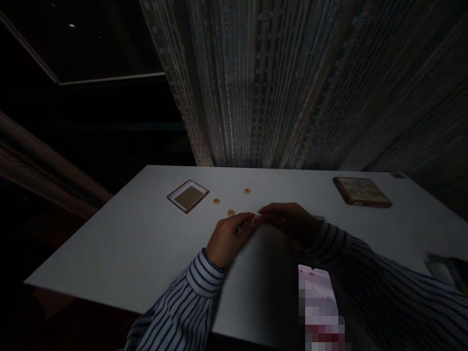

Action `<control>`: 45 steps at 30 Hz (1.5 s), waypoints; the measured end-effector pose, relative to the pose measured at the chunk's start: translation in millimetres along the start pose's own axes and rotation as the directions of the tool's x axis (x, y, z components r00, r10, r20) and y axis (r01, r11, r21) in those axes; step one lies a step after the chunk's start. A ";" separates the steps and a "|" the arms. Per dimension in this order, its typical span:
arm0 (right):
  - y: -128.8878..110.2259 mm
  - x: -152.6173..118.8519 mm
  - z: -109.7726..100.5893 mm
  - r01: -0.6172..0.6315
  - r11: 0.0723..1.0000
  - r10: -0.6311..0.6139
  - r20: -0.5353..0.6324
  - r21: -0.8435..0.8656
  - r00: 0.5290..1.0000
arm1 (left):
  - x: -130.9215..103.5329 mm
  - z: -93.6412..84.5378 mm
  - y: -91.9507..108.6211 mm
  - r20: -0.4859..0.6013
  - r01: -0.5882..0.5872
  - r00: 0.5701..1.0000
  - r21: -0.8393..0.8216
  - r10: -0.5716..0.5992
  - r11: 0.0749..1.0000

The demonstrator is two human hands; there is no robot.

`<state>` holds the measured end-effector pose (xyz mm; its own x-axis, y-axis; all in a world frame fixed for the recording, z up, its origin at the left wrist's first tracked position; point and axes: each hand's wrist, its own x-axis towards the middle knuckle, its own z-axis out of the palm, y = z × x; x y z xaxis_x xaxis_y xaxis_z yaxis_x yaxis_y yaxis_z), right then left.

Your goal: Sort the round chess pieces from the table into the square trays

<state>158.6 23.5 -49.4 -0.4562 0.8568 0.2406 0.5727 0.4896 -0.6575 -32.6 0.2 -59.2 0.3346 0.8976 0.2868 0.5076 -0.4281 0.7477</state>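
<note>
My left hand (227,238) and my right hand (292,222) meet over the white table, fingertips pinched close together. Between them is a small pale, reddish thing (256,217), mostly hidden by the fingers and too dim to name. Just beyond my left hand lies a round tan disc with a dark reddish mark (231,213). Two similar pieces lie farther back, a left disc (216,201) and a far disc (247,191). To their left rests a shallow open box part (201,196) with a brownish inside panel.
A flat box with a printed picture top (361,191) lies at the right rear of the white table (109,243). Close to me, a phone with a lit screen (317,287) lies below my right forearm. A patterned curtain (241,97) hangs behind the table. The room is dark.
</note>
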 end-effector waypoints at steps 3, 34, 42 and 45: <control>-1.4 -13.7 -8.5 -0.070 0.988 0.074 -0.020 0.139 0.997 | 2.3 11.8 12.1 -0.009 0.014 1.000 -0.139 -0.016 0.990; 27.5 -56.7 -67.1 -0.027 0.786 0.136 0.130 -0.618 0.982 | 29.6 83.1 29.0 0.104 0.344 0.934 -0.529 -0.343 0.776; 64.1 -51.5 -55.7 -0.047 0.734 0.271 0.229 -0.678 0.935 | 18.5 107.0 -10.4 -0.043 0.145 0.987 -0.172 -0.154 0.974; 68.5 -51.0 -55.5 -0.031 0.724 0.282 0.255 -0.689 0.925 | 15.6 110.3 -13.4 -0.044 0.117 0.992 -0.102 -0.122 0.988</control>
<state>258.9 22.3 -67.1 -0.4341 0.8892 -0.1447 0.8981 0.4398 0.0079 53.4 8.4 -130.9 0.2354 0.9467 0.2197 0.4592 -0.3076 0.8334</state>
